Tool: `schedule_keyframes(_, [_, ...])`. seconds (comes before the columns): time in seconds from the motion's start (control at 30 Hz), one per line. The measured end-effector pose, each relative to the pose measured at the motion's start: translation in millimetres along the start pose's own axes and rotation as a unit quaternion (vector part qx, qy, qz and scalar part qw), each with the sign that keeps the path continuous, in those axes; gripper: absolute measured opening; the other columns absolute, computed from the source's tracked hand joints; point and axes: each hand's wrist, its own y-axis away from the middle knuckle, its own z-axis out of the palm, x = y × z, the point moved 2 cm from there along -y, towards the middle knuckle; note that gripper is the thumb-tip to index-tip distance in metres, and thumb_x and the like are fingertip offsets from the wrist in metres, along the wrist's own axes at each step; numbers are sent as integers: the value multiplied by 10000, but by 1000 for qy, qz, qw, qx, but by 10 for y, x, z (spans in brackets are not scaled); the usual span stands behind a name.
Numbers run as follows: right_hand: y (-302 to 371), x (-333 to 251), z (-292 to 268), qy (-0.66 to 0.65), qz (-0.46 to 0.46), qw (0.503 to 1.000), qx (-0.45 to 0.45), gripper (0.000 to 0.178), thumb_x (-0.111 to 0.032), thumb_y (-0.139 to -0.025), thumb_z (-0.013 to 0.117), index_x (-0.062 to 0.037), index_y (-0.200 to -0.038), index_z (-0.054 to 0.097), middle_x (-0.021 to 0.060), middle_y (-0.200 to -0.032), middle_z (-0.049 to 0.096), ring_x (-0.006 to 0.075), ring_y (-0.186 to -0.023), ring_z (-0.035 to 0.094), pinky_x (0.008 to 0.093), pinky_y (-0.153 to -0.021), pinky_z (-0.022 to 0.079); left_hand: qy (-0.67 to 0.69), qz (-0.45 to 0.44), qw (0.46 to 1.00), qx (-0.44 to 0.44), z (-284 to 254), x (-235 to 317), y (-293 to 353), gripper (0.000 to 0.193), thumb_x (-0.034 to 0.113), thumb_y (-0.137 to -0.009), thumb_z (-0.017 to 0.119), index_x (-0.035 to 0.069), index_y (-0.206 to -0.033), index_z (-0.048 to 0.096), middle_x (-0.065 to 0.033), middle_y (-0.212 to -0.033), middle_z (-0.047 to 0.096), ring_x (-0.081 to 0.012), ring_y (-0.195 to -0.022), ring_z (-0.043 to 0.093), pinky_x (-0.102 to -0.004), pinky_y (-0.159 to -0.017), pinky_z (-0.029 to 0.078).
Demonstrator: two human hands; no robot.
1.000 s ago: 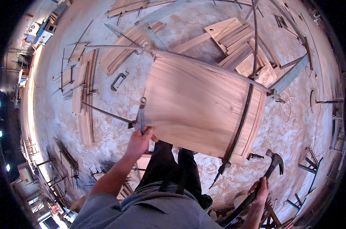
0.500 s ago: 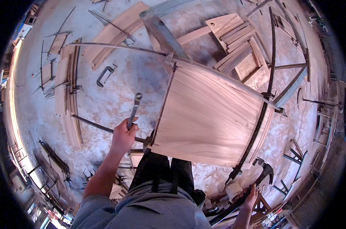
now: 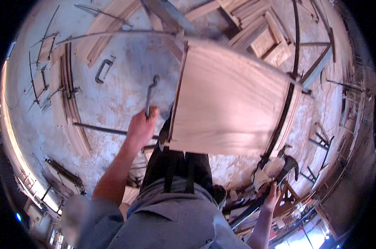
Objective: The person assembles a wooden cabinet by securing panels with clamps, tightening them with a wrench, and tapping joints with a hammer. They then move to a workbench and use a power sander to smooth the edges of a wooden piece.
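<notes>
Our left hand (image 3: 141,126) is closed around the near end of a metal bar (image 3: 150,96), whose long axis runs away from us, its hooked tip at the far end. The wood panel (image 3: 229,108) lies just right of it, its left edge close to the bar. Our right hand (image 3: 272,195) grips a hammer (image 3: 288,164), well apart at the panel's near right corner.

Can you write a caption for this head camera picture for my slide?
Left hand grips a metal clamp handle beside a clamped wooden panel; right hand holds a hammer.
</notes>
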Motion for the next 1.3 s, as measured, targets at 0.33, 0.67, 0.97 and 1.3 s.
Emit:
schedule_keyframes(0.33, [136,464,26,80,-241,961,-107,238,-262,-896,645,-62,-957,532,35,-677,565,130,-541,520,259,-490,424,89,-80,985,-125,121,12,2,360,371,-987,474,32,-994,595,14,-816,585,-89,-747,500,-258,-727,415])
schedule_keyframes(0.67, [304,1227,405,188,-120,951,-214,150,-51,-814,679,5,-942,626,-22,-761,605,84,-666,533,258,-572,440,200,-99,965,-139,330,536,-119,364,287,-943,528,33,-1199,574,-25,-984,627,-117,-843,567,-278,-756,450])
schedule_keyframes(0.97, [56,1263,550,390,-77,901,-175,458,-493,-802,656,-45,-894,627,198,-761,649,363,-760,651,431,-676,502,355,-153,921,-45,578,577,-382,333,341,-973,472,62,-1129,565,-81,-962,633,-226,-844,624,-379,-716,508])
schedule_keyframes(1.3, [-404,1405,960,230,-35,962,-141,447,-455,-830,624,-33,-979,624,238,-832,642,370,-813,647,433,-726,494,345,-124,930,-15,630,350,-369,539,432,-959,471,26,-1312,462,-121,-1244,561,-271,-1089,567,-421,-903,474])
